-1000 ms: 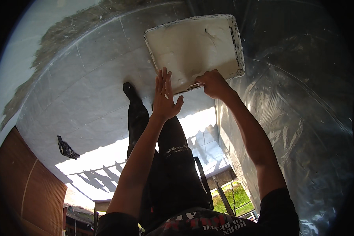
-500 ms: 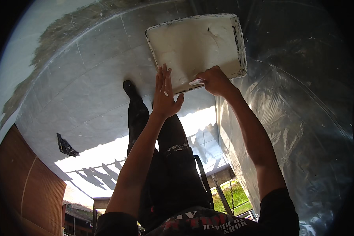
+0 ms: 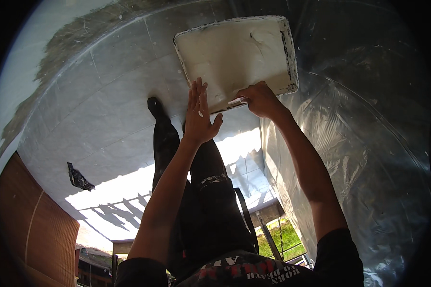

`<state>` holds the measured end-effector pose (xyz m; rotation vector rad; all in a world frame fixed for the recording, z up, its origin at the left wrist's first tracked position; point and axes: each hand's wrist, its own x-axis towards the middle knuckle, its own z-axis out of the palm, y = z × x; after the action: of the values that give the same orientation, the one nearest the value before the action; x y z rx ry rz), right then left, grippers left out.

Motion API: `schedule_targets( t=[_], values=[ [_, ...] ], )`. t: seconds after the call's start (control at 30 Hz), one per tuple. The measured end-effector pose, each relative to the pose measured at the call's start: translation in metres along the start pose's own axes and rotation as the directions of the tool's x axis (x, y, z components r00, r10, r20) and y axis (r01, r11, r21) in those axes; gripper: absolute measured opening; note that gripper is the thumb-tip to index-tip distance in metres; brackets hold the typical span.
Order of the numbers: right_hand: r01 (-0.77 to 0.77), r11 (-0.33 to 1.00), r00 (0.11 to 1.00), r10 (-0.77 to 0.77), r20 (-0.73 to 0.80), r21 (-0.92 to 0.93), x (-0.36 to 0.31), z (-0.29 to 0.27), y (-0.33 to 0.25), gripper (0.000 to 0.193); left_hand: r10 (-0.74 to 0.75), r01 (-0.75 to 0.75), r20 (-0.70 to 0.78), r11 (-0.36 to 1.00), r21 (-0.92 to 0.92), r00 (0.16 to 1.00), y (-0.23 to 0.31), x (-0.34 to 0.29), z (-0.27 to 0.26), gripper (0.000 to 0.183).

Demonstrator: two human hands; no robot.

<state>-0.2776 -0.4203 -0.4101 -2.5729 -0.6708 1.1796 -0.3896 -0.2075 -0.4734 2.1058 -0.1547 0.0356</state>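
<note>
Tub (image 3: 290, 57) of pale paste (image 3: 234, 57) lay ahead of legs (image 3: 208, 210). Right hand (image 3: 261, 100) clenched whitish tool (image 3: 238, 100) at tub's near rim; left hand (image 3: 199, 122), fingers straight, holding nothing, masked near-left corner. Plastic sheeting (image 3: 364, 158) flanked tub's right.

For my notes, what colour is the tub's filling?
The filling is off-white; head view shows it.

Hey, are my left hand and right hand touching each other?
Apart: the head view shows the left hand and the right hand separated, with pale filling in the tray visible between them.
</note>
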Motion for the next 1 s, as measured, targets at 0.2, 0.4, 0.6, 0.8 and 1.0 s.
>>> schedule_targets(
  t=[0.2,0.4,0.6,0.8,1.0],
  values=[
    [-0.048,0.994,0.999,0.049,0.007,-0.099,-0.003,0.003,0.001,0.039,0.032,-0.032,-0.026,0.999,-0.003,0.999,-0.007,-0.002,-0.001,0.098],
    [-0.062,0.996,0.997,0.064,0.038,-0.068,0.006,-0.005,-0.007,0.041,0.009,-0.009,-0.017,1.000,-0.005,1.000,-0.006,-0.001,-0.002,0.098],
    [-0.050,0.998,0.990,0.055,0.129,-0.039,0.020,-0.033,-0.013,0.037,-0.021,0.021,-0.012,1.000,-0.007,1.000,-0.010,-0.004,-0.008,0.097],
    [-0.157,0.936,0.986,0.131,0.102,0.314,0.021,-0.045,0.011,0.036,-0.018,0.018,-0.031,1.000,-0.021,0.999,-0.005,0.000,-0.006,0.104],
    [-0.213,0.863,0.977,0.197,0.082,0.459,0.023,-0.043,0.018,0.034,-0.013,0.012,-0.031,0.999,-0.030,0.999,-0.009,0.000,-0.001,0.097]
  ],
)
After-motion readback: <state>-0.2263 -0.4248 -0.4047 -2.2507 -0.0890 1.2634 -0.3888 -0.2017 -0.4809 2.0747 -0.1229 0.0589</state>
